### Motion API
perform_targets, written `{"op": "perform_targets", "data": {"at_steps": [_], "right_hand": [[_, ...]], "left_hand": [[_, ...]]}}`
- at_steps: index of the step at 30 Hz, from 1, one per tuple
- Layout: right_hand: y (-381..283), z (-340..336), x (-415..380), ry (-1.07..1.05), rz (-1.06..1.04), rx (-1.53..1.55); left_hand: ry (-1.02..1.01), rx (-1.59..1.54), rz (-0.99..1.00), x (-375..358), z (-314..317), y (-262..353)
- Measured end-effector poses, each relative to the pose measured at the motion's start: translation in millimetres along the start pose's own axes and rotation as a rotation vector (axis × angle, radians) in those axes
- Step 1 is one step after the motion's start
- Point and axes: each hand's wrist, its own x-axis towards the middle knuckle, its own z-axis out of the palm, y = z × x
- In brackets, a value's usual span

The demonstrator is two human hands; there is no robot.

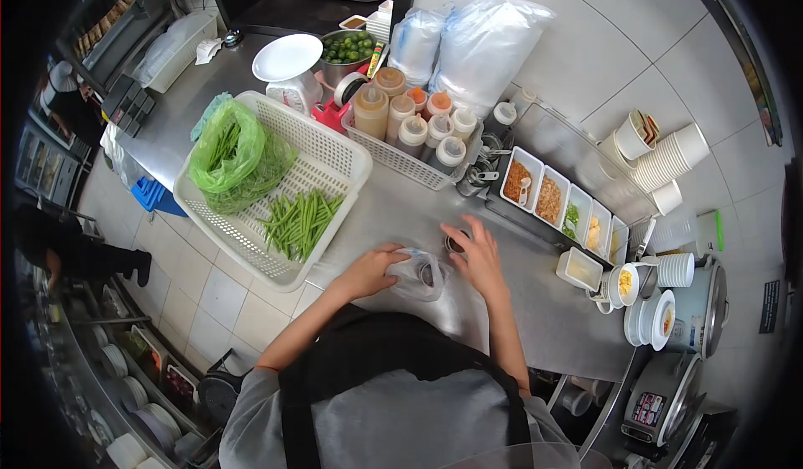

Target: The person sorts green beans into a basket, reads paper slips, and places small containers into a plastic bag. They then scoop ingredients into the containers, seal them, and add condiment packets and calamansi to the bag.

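My left hand (pixel 370 271) is at the near edge of the steel counter, its fingers curled at the side of a clear plastic bag (pixel 411 287). A small round container (pixel 426 274) with a dark inside shows within the bag. To the right, my right hand (pixel 478 257) has its thumb and fingers around a second small round, dark-looking cup (pixel 456 240); its contents are too small to make out. The bag and the cup are a short way apart on the counter.
At left, a white perforated basket (pixel 358 161) holds green beans (pixel 303 223) and a green bag of greens (pixel 226 164). Squeeze bottles (pixel 370 111) stand behind, near a scale (pixel 287 57). Topping tubs (pixel 548 197), bowls (pixel 676 270) and cups line the right. Another person (pixel 67 247) stands far left.
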Motion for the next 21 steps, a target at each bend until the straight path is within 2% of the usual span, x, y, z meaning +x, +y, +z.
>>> {"op": "perform_targets", "data": {"at_steps": [3,6,9,12,15,18,21], "right_hand": [[33.8,45.0,1.0,-0.022,0.092,0.047],[51.9,59.1,2.5,-0.043,0.033,0.095],[10.1,22.7,5.1,0.045,0.084,0.397],[-29.0,5.1,0.5,0.129,-0.223,0.296],[-47.2,11.9,-7.4,0.007,-0.455,0.195],[-42.0,40.7,-10.0,-0.079,-0.493,0.045],[-31.8,59.6,-8.1,-0.064,-0.476,0.009]], "left_hand": [[0.050,0.022,0.108,-2.2,6.7,-4.5],[0.050,0.022,0.078,-3.3,5.0,-1.7],[0.058,0.034,0.059,-2.6,6.1,-10.3],[0.031,-0.031,0.056,1.8,5.4,-25.8],[-0.033,-0.164,0.014,8.3,0.7,-35.1],[-0.046,-0.194,0.053,11.0,-5.4,-30.5],[-0.053,-0.186,-0.060,9.9,-4.6,-27.8]]}}
